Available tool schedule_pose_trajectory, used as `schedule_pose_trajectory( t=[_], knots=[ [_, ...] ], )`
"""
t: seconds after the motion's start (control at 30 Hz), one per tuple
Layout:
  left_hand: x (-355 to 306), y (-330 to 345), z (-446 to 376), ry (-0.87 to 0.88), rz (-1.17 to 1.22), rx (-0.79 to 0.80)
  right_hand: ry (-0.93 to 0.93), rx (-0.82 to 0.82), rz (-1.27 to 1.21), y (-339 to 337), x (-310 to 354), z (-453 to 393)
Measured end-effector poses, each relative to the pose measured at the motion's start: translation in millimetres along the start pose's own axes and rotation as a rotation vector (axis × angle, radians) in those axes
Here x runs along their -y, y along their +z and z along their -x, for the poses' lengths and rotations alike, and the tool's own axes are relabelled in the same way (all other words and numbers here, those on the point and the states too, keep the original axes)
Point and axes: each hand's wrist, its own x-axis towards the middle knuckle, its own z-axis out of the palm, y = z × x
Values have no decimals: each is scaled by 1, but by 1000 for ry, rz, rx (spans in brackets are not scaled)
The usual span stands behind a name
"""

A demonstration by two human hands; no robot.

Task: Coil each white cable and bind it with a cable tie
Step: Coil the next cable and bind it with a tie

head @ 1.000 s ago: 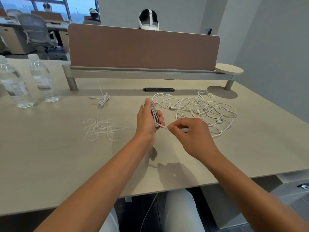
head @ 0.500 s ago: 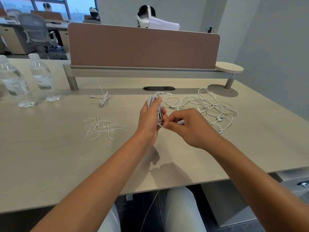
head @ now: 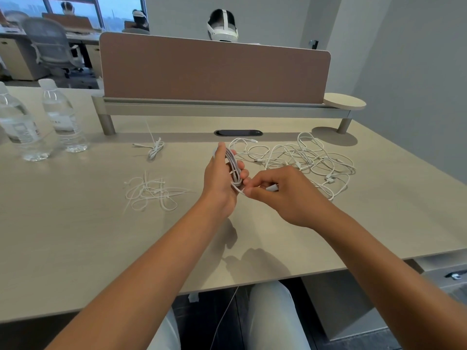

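Left hand has its grip curled round a coiled white cable, held above the worktop. Right hand pinches the cable's end beside the coil. Loose cables lie behind, cable ties to the left.

A light wood desk fills most of the view. At about ten o'clock two clear plastic water bottles stand upright, just beside each other. Along the far edge at twelve o'clock runs a brown divider panel on a grey rail, with a dark oval cable grommet below it. At two o'clock sits a small round shelf. A grey mesh office chair stands at eleven o'clock.
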Motion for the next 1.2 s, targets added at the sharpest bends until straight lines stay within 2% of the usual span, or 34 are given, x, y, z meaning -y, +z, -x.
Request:
schedule_pose_trajectory(
  t=[0.13, 0.2, 0.33, 0.47, 0.57, 0.7, 0.83, 1.03, 1.13, 1.2],
  knots=[
    [-2, -1, 1, -45, 85, 34, 6, 6, 17, 5, -2, 2],
    [-3, -3, 0, -33, 79, 38, 43, -44, 56, 5, -2, 2],
    [-1, -5, 0, 35, -71, 48, 123, -187, 126, 0, 2, -2],
    [5, -4, -2, 127, -280, 39, 77, -168, 185, -1, 10, -9],
    [7, -3, -3, 119, -297, 52, 48, -164, 135, -4, 10, -13],
    [9, -4, -3, 100, -284, 60, 108, -194, -40, -6, 14, -14],
    [4, -5, -2, 79, -203, 66, 233, -169, -387, -11, 17, -10],
    [1, -3, -1, 123, -152, 62, 503, 40, -822, -23, 21, -12],
    [0, -2, -2, 150, -147, 44, 535, 88, -905, -23, 20, -12],
    [1, -2, -1, 145, -134, 51, 515, 75, -856, -23, 19, -11]
  ],
)
